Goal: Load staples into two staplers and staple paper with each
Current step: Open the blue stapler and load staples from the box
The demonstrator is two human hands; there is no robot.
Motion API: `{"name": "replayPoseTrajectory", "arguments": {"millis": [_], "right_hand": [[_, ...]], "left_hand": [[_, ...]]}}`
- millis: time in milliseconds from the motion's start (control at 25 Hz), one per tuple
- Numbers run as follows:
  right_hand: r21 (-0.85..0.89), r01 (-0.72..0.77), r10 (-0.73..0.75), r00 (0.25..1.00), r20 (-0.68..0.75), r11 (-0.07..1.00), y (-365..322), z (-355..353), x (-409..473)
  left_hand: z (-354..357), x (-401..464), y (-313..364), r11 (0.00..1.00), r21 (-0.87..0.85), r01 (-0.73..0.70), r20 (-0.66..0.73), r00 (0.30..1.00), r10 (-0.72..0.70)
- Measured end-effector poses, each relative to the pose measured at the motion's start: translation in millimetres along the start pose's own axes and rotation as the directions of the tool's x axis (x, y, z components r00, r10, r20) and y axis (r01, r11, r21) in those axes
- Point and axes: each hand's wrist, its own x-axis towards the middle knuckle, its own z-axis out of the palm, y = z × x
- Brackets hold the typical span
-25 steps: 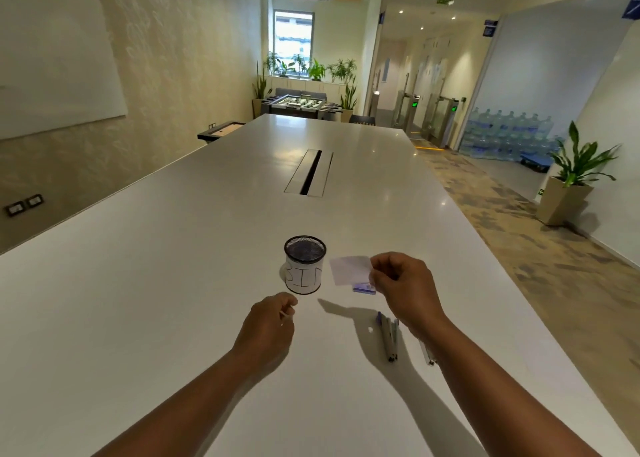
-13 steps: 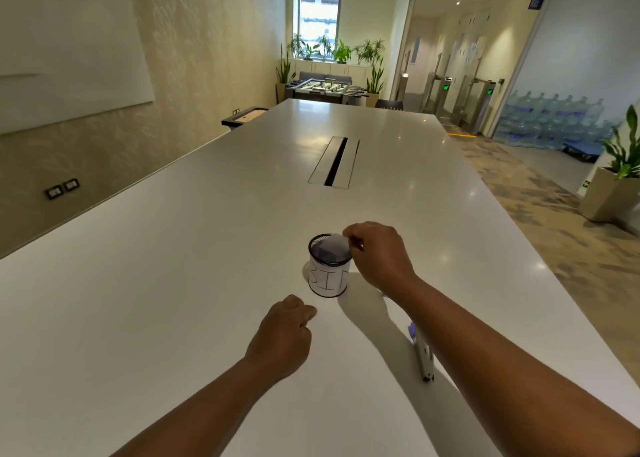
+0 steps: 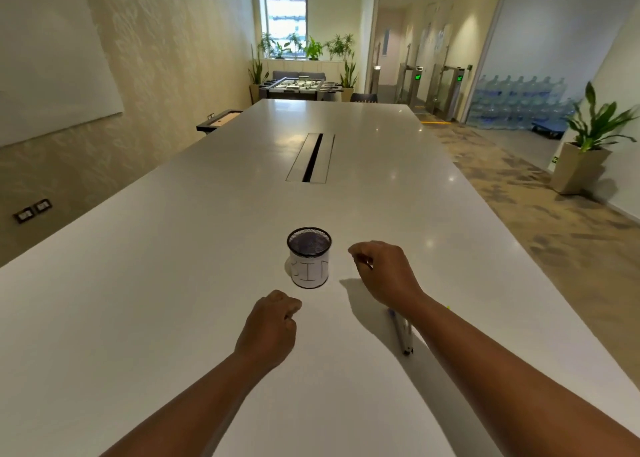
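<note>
While the left hand [image 3: 268, 328] rests fisted, empty, the right hand [image 3: 384, 274], fingers loosely curled on nothing, has withdrawn from the mesh cup [image 3: 309, 257], now just left of it.

The white table [image 3: 173, 283] is smooth and glossy; the black cup [image 3: 309, 257] looks like metal mesh, wrapped in matt paper.

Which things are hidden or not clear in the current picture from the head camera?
- Inside of the mesh cup: its dark mesh and rim hide the contents.
- Label on the cup: the handwriting is too faint to read.
- Items beside the right forearm: partly covered by the arm, too small to identify.
- Right hand: fingers curl downward, so the fingertips are hidden.
- Left hand: fist conceals the palm.
</note>
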Motion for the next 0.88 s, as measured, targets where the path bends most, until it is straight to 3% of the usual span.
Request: {"name": "replayPoseTrajectory", "arguments": {"millis": [160,400,560,720,880], "right_hand": [[0.02,-0.141,0.141,0.99,-0.013,0.99,15,-26,-38],[0.06,-0.396,0.399,0.916,-0.048,0.916,28,-44,-97],[0.077,-0.418,0.422,0.905,-0.05,0.905,26,-30,-128],[0.049,-0.392,0.393,0.919,-0.02,0.919,30,-12,-142],[0.079,-0.375,0.379,0.924,-0.047,0.924,29,-2,-140]], "left_hand": [[1,-1,13,1.0,-0.004,0.025,0.017,1.0,-0.025],[32,-8,58,0.991,-0.135,0.002,0.211,0.977,0.027],[52,-10,93,0.977,-0.193,-0.086,0.226,0.965,0.13],[65,-8,99,0.972,-0.078,-0.223,0.135,0.963,0.232],[69,-10,100,0.943,0.066,-0.325,0.18,0.934,0.309]]}}
